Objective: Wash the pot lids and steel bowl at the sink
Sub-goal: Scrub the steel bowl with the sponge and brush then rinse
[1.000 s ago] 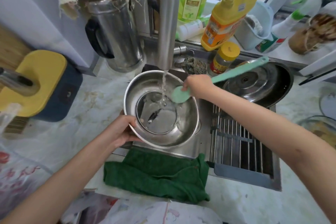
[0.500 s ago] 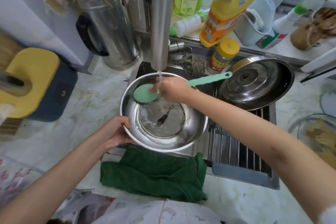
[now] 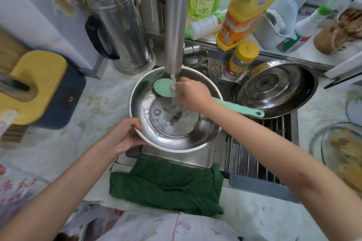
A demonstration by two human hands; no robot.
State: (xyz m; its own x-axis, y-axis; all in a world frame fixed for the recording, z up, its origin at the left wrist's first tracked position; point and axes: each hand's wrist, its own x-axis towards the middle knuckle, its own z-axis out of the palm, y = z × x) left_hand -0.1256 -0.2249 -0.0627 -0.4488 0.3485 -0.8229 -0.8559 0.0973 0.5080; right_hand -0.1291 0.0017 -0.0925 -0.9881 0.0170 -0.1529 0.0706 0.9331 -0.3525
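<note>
- Left grip (image 3: 125,135): fingers curled round the near-left rim of the steel bowl (image 3: 197,137), thumb on top of the rim, holding it over the sink (image 3: 213,154).
- Right grip (image 3: 193,95): closed round the neck of a mint-green scrub brush (image 3: 237,108). The brush head sits just left of the fingers against the bowl's far inner wall, and the handle trails off to the right past the wrist.
- Faucet spout (image 3: 174,25) comes down directly above the right grip. Its water stream (image 3: 173,92) runs past the fingertips and the brush head into the bowl.
- Bowl is tilted slightly, with water pooled on its flat bottom between the two grips.
- Steel pot lid (image 3: 274,88) lies right of the right grip, at the far-right corner of the sink. It looks to sit knob side up. The brush handle's tip reaches its near edge.
- Wire drain rack (image 3: 254,162) sits in the sink under the right forearm.
- Green cloth (image 3: 166,188) is bunched on the sink's front edge, near side of the left grip.
- Steel kettle (image 3: 121,31) stands on the table (image 3: 98,103), beyond the left grip.
</note>
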